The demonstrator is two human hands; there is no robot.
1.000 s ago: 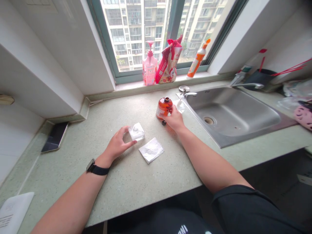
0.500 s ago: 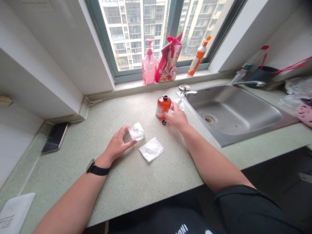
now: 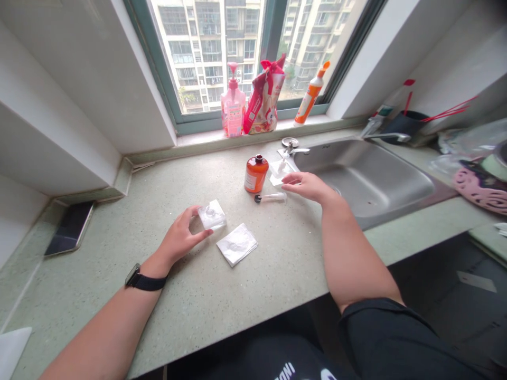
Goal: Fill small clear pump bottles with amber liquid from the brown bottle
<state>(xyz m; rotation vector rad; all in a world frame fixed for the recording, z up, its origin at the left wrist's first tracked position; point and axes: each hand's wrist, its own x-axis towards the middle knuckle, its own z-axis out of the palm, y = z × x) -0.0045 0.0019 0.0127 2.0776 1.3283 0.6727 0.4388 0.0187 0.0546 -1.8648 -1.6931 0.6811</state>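
Note:
My left hand has its thumb and fingers around a clear square bottle with a round opening on top. My right hand hovers at the sink's left edge, fingers stretched out and holding nothing I can see. Its fingertips are by a white sheet, on which a white pump head seems to stand. An amber bottle with a pale label stands uncapped to the left of that hand. In front of it lies a clear dropper-like piece with a black end. Nearer me is a folded white tissue.
A steel sink with a faucet is on the right. On the windowsill stand a pink pump bottle, a red bag and an orange-white bottle. A phone lies at the left.
My right hand has moved away from the amber bottle, toward the sink, and opened. The dropper-like piece now shows fully. The left hand stays at the clear bottle; the view has shifted right.

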